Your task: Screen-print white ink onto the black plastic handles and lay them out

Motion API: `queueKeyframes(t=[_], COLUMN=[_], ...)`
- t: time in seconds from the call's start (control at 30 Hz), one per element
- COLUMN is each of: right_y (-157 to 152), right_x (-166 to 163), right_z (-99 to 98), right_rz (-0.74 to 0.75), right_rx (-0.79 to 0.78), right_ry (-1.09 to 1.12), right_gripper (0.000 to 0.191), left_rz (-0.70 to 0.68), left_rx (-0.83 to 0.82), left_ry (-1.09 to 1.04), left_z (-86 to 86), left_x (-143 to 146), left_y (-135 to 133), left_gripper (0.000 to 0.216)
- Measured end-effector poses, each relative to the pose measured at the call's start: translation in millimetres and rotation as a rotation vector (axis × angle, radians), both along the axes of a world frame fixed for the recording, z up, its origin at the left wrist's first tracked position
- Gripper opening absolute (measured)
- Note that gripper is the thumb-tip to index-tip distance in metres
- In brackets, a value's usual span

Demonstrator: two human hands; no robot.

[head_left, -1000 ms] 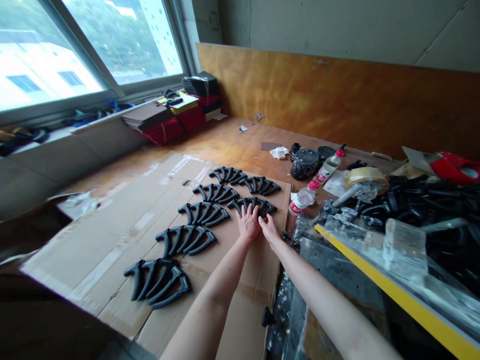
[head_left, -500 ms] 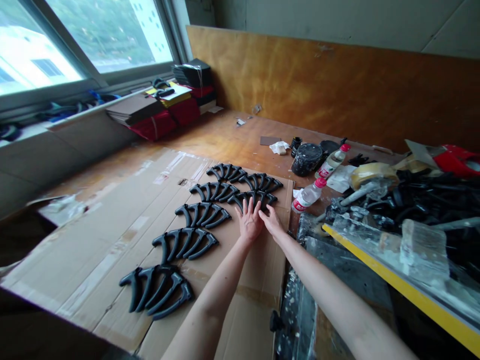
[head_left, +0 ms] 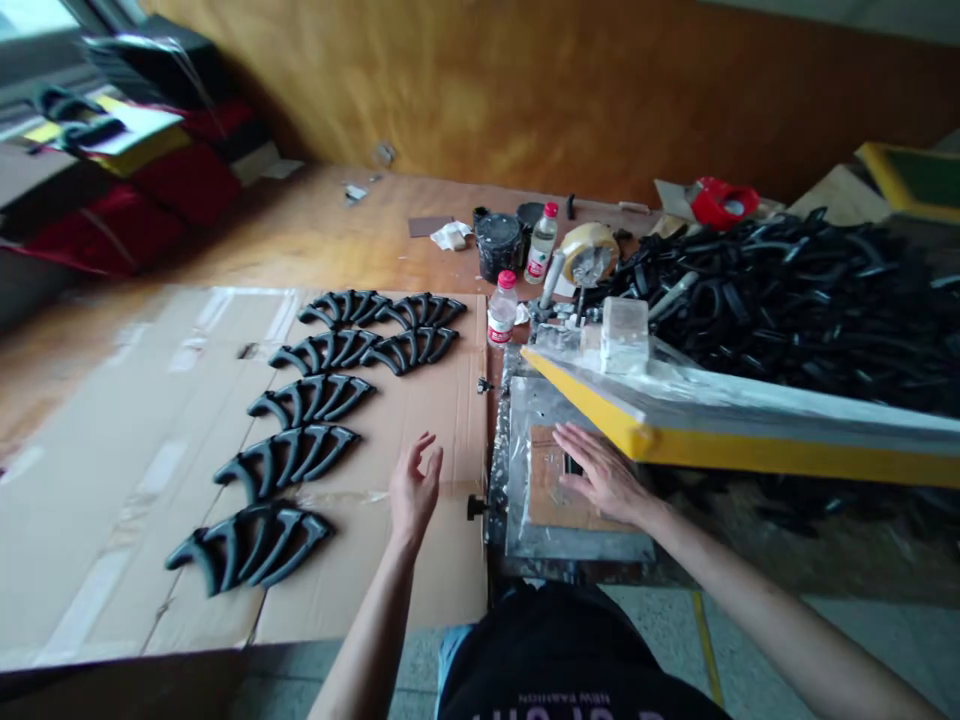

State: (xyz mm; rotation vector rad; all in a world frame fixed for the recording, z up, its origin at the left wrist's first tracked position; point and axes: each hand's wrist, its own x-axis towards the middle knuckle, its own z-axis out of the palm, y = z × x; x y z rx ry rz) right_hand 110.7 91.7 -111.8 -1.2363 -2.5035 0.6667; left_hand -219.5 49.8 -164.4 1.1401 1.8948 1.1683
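My left hand (head_left: 415,490) hovers over the right part of the cardboard sheet (head_left: 420,590), its fingers loosely apart and holding nothing. My right hand (head_left: 606,480) lies stretched out above a brown cardboard piece (head_left: 544,505) on a flat grey plate (head_left: 517,535). A small dark patch (head_left: 572,465) shows between its fingers and thumb; what it is I cannot make out. Left of my left hand, black curved handle-like pieces (head_left: 289,460) lie in fanned groups on the sheet. A yellow-edged frame (head_left: 637,435) tilts up just beyond my right hand.
A big heap of black curved parts (head_left: 787,300) lies behind the frame. Two red-capped bottles (head_left: 501,315), a black tub (head_left: 499,248) and a tape roll (head_left: 589,255) stand at the back. A clear block (head_left: 625,335) rests on the frame. Red bundles (head_left: 187,150) sit far left.
Both hands have left the fanned group at the back right. My left hand came nearer over the cardboard; my right moved right to the plate. The view has turned right and down.
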Motion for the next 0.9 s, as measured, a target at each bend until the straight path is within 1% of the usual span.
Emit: queueKeyframes(t=[0.07,0.1,0.17,0.2,0.27,0.3,0.33,0.37,0.4,0.43,0.47,0.5,0.53,0.57,0.6,0.63,0.67,0.7,0.73,0.8,0.83,0.9], right_y=[-21.1,-30.2,-44.9,-50.4,-57.6,-58.9,-58.3,-55.6,-50.7,-43.7,-35.0,-25.2,-14.8,-4.5,5.3,14.4,22.8,30.5,37.8,50.2,54.8,57.5], right_x=[18.7,23.2,26.6,27.4,31.7,36.5,43.8,53.7,66.0,80.1,95.1,109.5,121.8,130.6,134.4,132.4,124.8,112.1,95.8,59.6,43.6,22.0], right_z=[-10.3,-14.2,-17.8,-17.2,-12.2,-8.3,-3.7,1.2,6.1,11.0,15.8,20.4,25.0,29.8,34.9,40.5,46.3,52.2,57.7,65.1,66.2,62.6], right_rz=[0.076,0.116,0.18,0.204,0.249,0.251,0.228,0.18,0.102,-0.01,-0.139,-0.269,-0.387,-0.487,-0.555,-0.579,-0.563,-0.526,-0.471,-0.337,-0.282,-0.189], right_rx=[0.029,0.055,0.103,0.114,0.124,0.129,0.136,0.147,0.16,0.18,0.201,0.221,0.237,0.252,0.262,0.274,0.292,0.322,0.356,0.405,0.401,0.319], right_ry=[-0.077,-0.12,-0.161,-0.138,-0.042,0.014,0.066,0.106,0.135,0.155,0.17,0.182,0.192,0.205,0.222,0.242,0.257,0.257,0.234,0.111,0.026,-0.132], right_gripper=[0.07,0.074,0.073,0.067,0.045,0.034,0.026,0.023,0.021,0.02,0.019,0.021,0.026,0.029,0.032,0.034,0.034,0.036,0.044,0.058,0.057,0.039], left_rz=[0.012,0.009,-0.014,-0.032,-0.077,-0.109,-0.139,-0.163,-0.175,-0.179,-0.169,-0.161,-0.162,-0.178,-0.204,-0.236,-0.263,-0.278,-0.274,-0.24,-0.222,-0.215], left_rx=[0.014,0.036,0.137,0.209,0.342,0.381,0.402,0.412,0.416,0.411,0.396,0.357,0.291,0.198,0.092,-0.013,-0.101,-0.163,-0.197,-0.214,-0.209,-0.199], left_ry=[-0.141,-0.18,-0.25,-0.3,-0.431,-0.493,-0.536,-0.554,-0.55,-0.53,-0.504,-0.481,-0.466,-0.458,-0.455,-0.455,-0.456,-0.452,-0.442,-0.4,-0.375,-0.338], left_z=[26.2,42.0,78.5,98.4,138.1,156.2,171.9,184.4,193.1,197.8,198.3,194.7,187.3,176.6,162.9,146.8,129.1,110.4,91.6,56.7,42.2,21.0], left_x=[21.7,33.7,59.0,72.0,97.0,108.3,118.0,125.8,131.1,133.8,133.9,131.7,127.7,122.7,117.6,113.2,109.9,108.2,107.9,110.3,112.0,114.2], left_y=[4.5,9.7,24.1,32.3,47.9,54.0,58.2,60.0,59.2,55.4,48.8,39.8,28.9,17.0,5.2,-5.8,-15.1,-22.4,-27.3,-31.1,-30.9,-28.9], left_gripper=[0.039,0.04,0.04,0.041,0.045,0.048,0.05,0.053,0.054,0.054,0.054,0.054,0.054,0.054,0.053,0.052,0.052,0.057,0.065,0.08,0.082,0.08])
